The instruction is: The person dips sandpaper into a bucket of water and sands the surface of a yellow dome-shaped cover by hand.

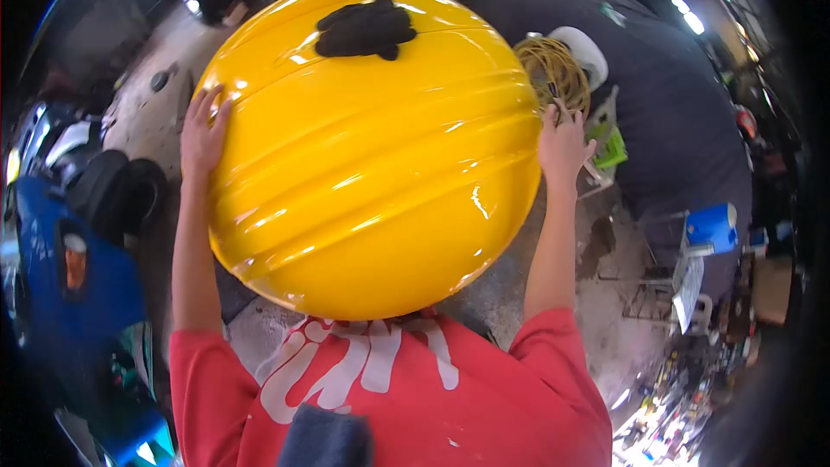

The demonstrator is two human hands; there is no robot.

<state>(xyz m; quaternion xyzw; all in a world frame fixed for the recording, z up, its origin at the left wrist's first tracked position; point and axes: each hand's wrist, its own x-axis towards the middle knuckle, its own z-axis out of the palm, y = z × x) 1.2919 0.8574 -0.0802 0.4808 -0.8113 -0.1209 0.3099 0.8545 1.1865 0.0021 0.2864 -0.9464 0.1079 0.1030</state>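
A glossy yellow car hood (372, 138) with long raised creases fills the middle of the head view, its near edge close to the red shirt. My left hand (206, 134) grips the hood's left edge, fingers over the rim. On the opposite side my right hand (566, 147) holds the right edge; part of its grip is hidden behind the panel. Black gloves (366, 28) lie bunched on the hood's far part, apart from both hands.
Coiled yellowish hose or cable (553, 73) hangs just beyond my right hand. A dark cover (666, 112) drapes a large shape at right, near a blue container (711, 229). Dark tyres (117, 190) and a blue car panel (73, 268) stand at left.
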